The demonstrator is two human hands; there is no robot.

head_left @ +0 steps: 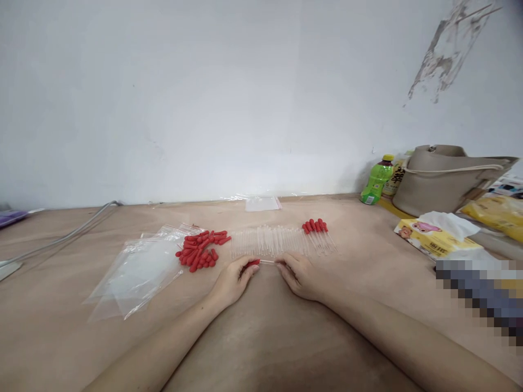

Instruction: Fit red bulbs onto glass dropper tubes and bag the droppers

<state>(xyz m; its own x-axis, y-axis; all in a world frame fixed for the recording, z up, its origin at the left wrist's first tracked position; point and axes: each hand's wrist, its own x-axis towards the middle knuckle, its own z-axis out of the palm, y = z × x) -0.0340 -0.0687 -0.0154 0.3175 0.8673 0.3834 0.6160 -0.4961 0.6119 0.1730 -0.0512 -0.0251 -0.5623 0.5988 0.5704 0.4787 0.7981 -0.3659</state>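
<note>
My left hand (235, 279) is closed round a red rubber dropper bulb (254, 262). My right hand (300, 276) pinches a thin clear dropper tube (267, 262), whose left end meets the bulb; whether it sits inside, I cannot tell. Just beyond both hands lies a row of clear dropper tubes (269, 240), side by side. A loose pile of red rubber bulbs (200, 250) rests left of that row. At its right end are several droppers with red bulbs fitted (315, 226), their tubes pointing toward me.
Clear zip bags (139, 272) lie fanned out at left, near a grey cable (77, 234). Another small bag (262, 203) is by the wall. On the right stand a green bottle (376, 181), a beige bag (433, 179) and a tissue pack (437, 239).
</note>
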